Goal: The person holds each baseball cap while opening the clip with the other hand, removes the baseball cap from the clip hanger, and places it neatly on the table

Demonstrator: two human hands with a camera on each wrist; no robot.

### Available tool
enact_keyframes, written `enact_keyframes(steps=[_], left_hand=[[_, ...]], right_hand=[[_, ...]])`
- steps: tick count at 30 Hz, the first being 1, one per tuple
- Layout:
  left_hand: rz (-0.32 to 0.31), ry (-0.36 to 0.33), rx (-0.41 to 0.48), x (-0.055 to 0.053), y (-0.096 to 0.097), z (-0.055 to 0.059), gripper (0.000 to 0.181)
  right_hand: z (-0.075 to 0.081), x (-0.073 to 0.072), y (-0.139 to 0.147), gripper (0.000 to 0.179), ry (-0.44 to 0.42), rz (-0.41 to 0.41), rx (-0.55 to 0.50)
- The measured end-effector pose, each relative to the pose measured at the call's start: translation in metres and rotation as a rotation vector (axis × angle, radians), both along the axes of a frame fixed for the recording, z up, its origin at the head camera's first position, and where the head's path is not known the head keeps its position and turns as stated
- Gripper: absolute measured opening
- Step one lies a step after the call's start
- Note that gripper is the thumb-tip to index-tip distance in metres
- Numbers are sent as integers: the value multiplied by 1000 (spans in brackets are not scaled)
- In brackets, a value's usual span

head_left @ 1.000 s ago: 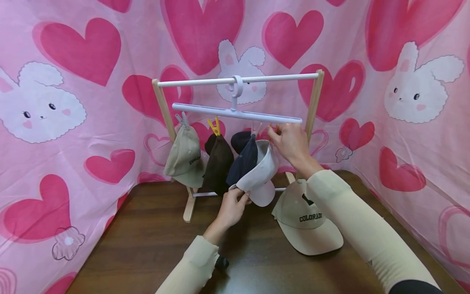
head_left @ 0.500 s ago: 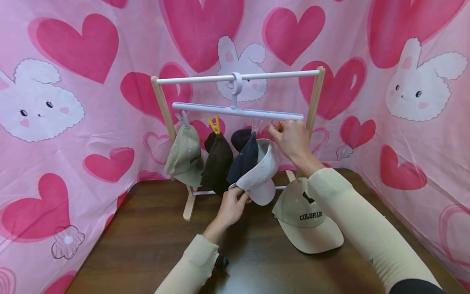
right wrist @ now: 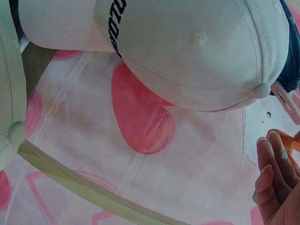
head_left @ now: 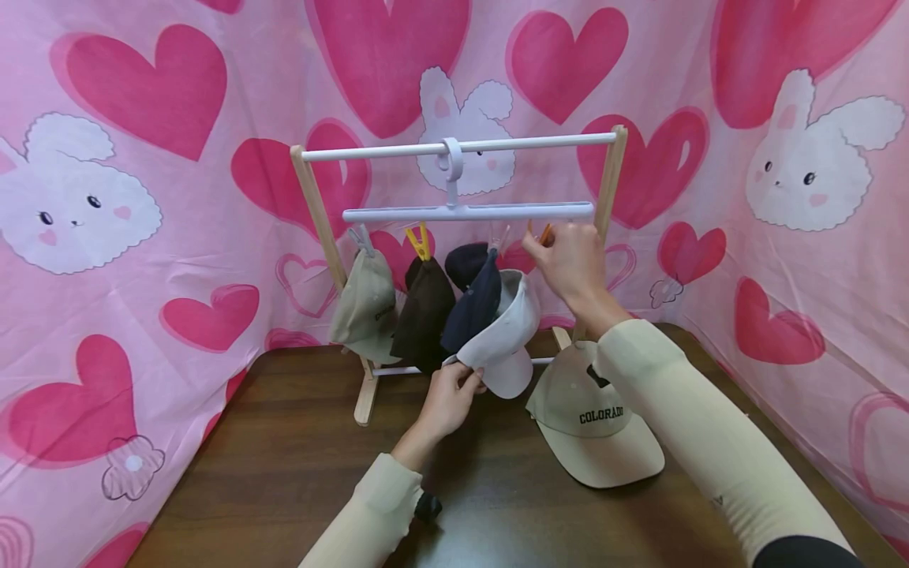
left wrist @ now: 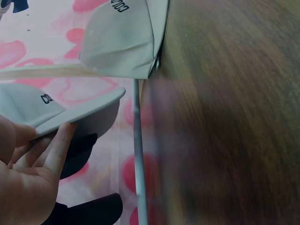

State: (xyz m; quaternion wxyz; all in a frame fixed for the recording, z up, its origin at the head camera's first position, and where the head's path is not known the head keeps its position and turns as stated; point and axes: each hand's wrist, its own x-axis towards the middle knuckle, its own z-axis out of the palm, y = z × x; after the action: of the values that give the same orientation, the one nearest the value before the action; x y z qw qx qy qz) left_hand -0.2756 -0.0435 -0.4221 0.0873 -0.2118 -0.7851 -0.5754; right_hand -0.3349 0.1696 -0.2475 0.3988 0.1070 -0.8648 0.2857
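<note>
My left hand pinches the edge of a white cap; the left wrist view has fingers and thumb on the brim. My right hand pinches an orange clothespin below the right end of a pale hanger. In the right wrist view, the white cap's crown is apart from the orange clothespin. Left of it, a navy cap hangs from a pink clip, a dark brown cap from a yellow clip, and a beige cap from a grey clip.
The hanger hooks over the white rail of a wooden-legged rack. Another beige cap, lettered COLORADO, lies on the brown table below my right forearm. A pink heart-print cloth surrounds the table.
The hanger has gone from sloping down to the right to nearly level. My right hand has risen slightly with the orange clothespin, and the leftmost caps have shifted a little right. The left hand stays put.
</note>
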Motion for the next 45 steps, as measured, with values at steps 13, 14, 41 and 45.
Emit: enact_keyframes(steps=[13, 14, 41, 45], left_hand=[[-21, 3, -31, 3, -1, 3, 21], [-23, 0, -31, 3, -1, 3, 21], [-29, -35, -26, 5, -9, -2, 22], [-51, -34, -17, 5, -11, -2, 21]], right_hand=[[12, 3, 3, 38, 6, -23, -71], [12, 3, 3, 38, 5, -24, -74], [4, 8, 4, 32, -48, -15, -78], [2, 9, 4, 32, -38, -22, -69]])
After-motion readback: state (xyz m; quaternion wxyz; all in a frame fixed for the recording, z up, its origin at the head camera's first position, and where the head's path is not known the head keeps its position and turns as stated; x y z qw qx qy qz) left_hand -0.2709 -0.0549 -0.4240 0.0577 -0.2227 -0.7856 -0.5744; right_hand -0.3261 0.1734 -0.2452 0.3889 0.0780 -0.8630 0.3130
